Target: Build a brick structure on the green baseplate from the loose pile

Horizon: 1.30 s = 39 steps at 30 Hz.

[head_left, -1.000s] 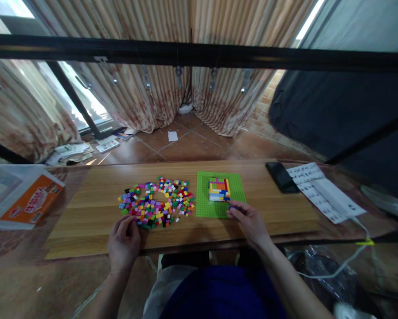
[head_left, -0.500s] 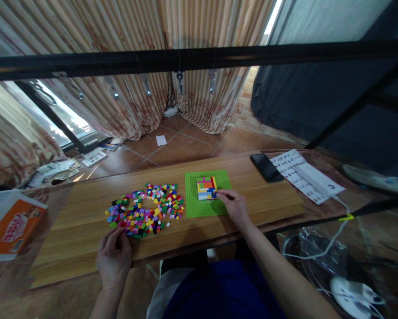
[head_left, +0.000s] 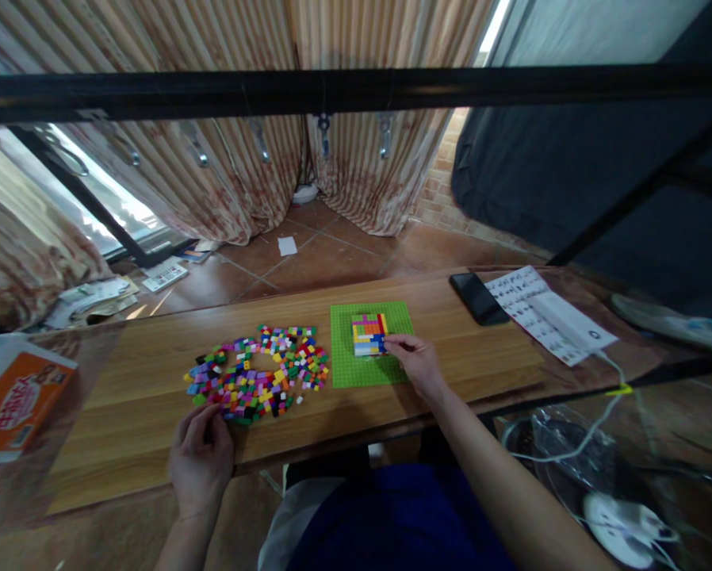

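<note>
A green baseplate (head_left: pixel 361 366) lies on the wooden board (head_left: pixel 124 420) and carries a small multicoloured brick block (head_left: pixel 369 334). My right hand (head_left: pixel 419 363) reaches onto the plate, fingers pinched against the block's right side; what is between them is too small to see. A loose pile of small coloured bricks (head_left: pixel 254 370) spreads to the left of the plate. My left hand (head_left: pixel 202 457) rests curled at the board's near edge, just below the pile, with its fingertips hidden.
A black phone (head_left: pixel 478 298) and a printed sheet (head_left: pixel 547 314) lie at the board's right end. An orange and white box (head_left: pixel 11 406) sits at the far left. A black bar (head_left: pixel 356 89) crosses overhead. White cables and a bag lie on the floor at the right.
My right hand moved from the plate's near edge up to the right side of the brick block. The view shifted left. My left hand stayed by the pile.
</note>
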Each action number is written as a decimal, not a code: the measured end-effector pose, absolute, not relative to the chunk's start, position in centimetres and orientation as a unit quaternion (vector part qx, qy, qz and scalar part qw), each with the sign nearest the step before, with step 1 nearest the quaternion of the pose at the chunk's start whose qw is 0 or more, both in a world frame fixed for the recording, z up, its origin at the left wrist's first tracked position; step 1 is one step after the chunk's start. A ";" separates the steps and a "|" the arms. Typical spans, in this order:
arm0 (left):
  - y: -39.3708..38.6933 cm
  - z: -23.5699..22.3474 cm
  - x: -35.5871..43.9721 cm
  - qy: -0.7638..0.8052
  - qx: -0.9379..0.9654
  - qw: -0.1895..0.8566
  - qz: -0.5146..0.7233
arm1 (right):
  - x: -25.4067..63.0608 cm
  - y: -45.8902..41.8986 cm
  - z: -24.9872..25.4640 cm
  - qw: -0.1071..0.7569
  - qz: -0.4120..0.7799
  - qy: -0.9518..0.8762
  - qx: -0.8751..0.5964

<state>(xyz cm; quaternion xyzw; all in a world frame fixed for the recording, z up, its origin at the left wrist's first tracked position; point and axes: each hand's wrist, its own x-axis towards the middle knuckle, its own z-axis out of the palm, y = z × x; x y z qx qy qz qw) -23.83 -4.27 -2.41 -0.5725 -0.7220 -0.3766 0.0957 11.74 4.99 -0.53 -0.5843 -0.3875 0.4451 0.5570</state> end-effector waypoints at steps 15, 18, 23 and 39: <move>-4.5 -2.3 -23.6 -0.732 -0.566 0.077 -0.371 | 11.2 5.6 0.1 0.552 0.467 -0.324 -0.610; -4.5 -2.3 -23.5 -0.730 -0.566 0.072 -0.376 | 11.4 5.8 0.0 0.539 0.459 -0.344 -0.617; -4.5 -2.2 -23.4 -0.730 -0.562 0.068 -0.384 | 11.4 6.1 -0.4 0.518 0.431 -0.378 -0.635; -4.5 -2.2 -23.5 -0.732 -0.568 0.077 -0.369 | 10.8 5.8 0.6 0.520 0.498 -0.303 -0.624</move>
